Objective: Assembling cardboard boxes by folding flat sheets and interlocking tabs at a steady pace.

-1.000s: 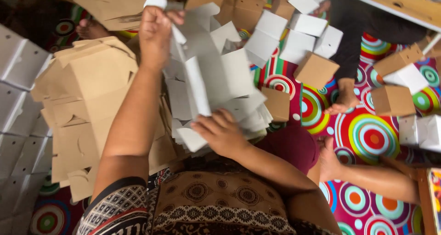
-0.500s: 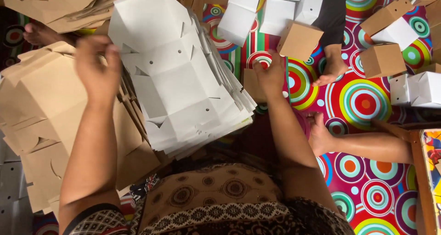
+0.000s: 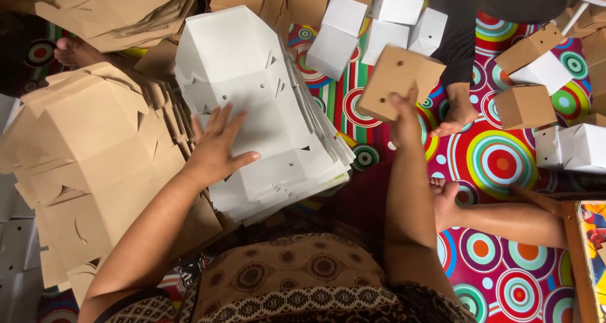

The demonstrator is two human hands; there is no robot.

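My left hand (image 3: 218, 147) lies flat, fingers spread, on the left edge of a stack of white flat box blanks (image 3: 265, 108) in front of me. Raised above the floor mat, my right hand (image 3: 404, 118) grips the lower edge of a folded brown cardboard box (image 3: 399, 78). A stack of brown flat box blanks (image 3: 88, 165) lies to the left of the white stack, partly under my left forearm.
Folded white boxes (image 3: 379, 26) and brown boxes (image 3: 527, 102) stand on the colourful circle-patterned mat (image 3: 505, 165). Another person's foot (image 3: 456, 118) rests on the mat by the held box. More brown blanks (image 3: 107, 10) pile at top left. A wooden edge (image 3: 574, 247) sits at right.
My right hand has picked up a folded brown box and lifted it. My left hand moved from the brown stack onto the white blanks.
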